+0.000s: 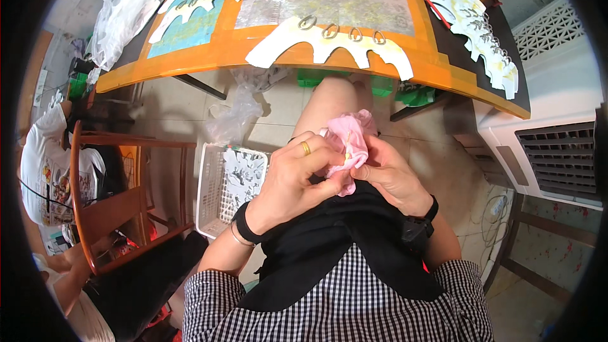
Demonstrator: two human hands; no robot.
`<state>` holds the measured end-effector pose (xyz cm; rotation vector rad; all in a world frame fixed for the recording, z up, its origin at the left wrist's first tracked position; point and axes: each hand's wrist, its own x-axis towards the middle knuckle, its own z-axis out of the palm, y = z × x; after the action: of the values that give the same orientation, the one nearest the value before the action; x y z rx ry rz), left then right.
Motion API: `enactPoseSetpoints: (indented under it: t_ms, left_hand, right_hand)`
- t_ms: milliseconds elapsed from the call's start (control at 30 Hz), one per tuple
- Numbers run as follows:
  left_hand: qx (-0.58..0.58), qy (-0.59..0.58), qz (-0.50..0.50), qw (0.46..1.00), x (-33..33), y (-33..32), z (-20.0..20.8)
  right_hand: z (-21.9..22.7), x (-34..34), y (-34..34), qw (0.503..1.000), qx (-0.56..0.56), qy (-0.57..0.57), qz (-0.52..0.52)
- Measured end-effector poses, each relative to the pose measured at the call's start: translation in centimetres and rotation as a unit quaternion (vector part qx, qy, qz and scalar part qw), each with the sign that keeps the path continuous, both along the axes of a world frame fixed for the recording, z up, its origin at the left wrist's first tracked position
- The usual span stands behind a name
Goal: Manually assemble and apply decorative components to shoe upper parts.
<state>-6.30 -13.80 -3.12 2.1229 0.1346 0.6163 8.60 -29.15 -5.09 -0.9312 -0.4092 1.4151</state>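
A crumpled piece of thin pink cloth (349, 132) is held above my lap, with a small yellowish spot or part near its middle. My left hand (296, 170) pinches its left side; a gold ring is on one finger. From the other side my right hand (394, 174) grips the cloth, thumb in front. The fingertips meet in the folds, so any small part between them is hidden. Beyond my hands, a white scalloped card strip (288, 37) carrying several dark metal loops lies on the table's near edge.
The table (437, 66) has an orange border. More scalloped strips (201, 1) lie at its left, others (484, 38) at its right. A white basket (206, 193) of pale pieces stands left of my lap, near a wooden chair (111, 215) and another person. An air cooler (548, 139) stands right.
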Motion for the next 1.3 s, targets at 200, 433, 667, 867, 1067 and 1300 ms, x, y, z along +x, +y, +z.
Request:
enactPoseSetpoints:
  t_ms: [200, 433, 667, 867, 1067, 1300]
  left_hand:
    - [0.141, 0.007, -0.018, 0.990, 0.1, 0.0, 1.0]
    - [0.164, -0.002, -0.021, 0.986, 0.2, 0.1, 0.6]
    - [-0.056, 0.059, 0.019, 0.996, -0.1, 0.4, -0.6]
    - [-0.233, 0.082, -0.008, 0.969, -0.7, 0.7, -0.5]
    - [-0.446, 0.059, -0.023, 0.893, -0.8, 0.4, -1.1]
    - [-0.539, 0.005, 0.048, 0.841, 0.5, -1.6, -3.3]
  right_hand:
    - [-0.2, 0.5, -0.3, 0.997, -0.016, -0.065, 0.024]
    - [-0.1, 0.7, -0.2, 0.998, -0.011, -0.056, 0.032]
    - [-1.9, 0.4, 0.1, 0.996, 0.064, 0.019, 0.052]
    - [-2.0, 0.7, 0.2, 0.995, 0.066, 0.052, 0.048]
    - [-1.1, 0.7, 0.0, 1.000, -0.014, -0.019, 0.018]
    - [-2.0, -0.1, 0.3, 0.910, 0.069, -0.403, -0.062]
